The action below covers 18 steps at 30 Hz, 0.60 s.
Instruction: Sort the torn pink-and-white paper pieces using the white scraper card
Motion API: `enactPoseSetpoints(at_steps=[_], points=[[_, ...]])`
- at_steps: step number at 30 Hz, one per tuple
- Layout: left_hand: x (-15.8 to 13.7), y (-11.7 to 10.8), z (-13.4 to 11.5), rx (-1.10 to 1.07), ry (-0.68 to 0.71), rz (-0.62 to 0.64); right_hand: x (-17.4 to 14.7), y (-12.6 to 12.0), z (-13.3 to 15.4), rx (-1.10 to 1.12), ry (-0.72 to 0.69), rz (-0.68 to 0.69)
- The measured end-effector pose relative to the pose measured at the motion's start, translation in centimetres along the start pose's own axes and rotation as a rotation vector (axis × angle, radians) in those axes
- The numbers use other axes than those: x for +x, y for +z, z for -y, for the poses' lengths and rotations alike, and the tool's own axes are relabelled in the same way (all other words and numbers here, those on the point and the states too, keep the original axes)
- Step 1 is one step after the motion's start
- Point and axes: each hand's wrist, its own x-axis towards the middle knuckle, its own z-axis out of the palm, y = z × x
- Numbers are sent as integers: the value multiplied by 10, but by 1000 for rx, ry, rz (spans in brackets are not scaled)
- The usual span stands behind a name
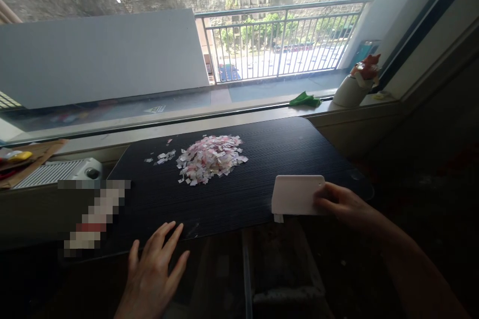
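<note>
My right hand pinches the right edge of a flat white plastic scraper with rounded corners and a small hole. The scraper is over the near edge of a dark wood-grain table. A small pale paper scrap shows below its lower left corner. Near the table's front edge, left of the scraper, my left hand is open with fingers spread and holds nothing. Beyond both hands lies a heap of pink and white paper scraps, with a few loose scraps to its left.
Below the table's front edge is a dim open container. A white heater-like box stands at the left, by cardboard with a yellow tool. A green cloth and a pale pot-like object rest on the windowsill.
</note>
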Motion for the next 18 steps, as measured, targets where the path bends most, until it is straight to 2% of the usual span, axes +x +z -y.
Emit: enactPoseSetpoints(at_steps=[4, 11, 14, 18], points=[[0, -1, 0, -1, 0, 1, -6, -5, -5, 48, 8, 28], [-1, 4, 4, 12, 9, -4, -7, -12, -16, 118, 16, -43], [-2, 12, 12, 23, 40, -12, 2, 4, -5, 140, -60, -113], [-1, 22, 20, 20, 77, -46, 32, 46, 20, 206, -193, -247]])
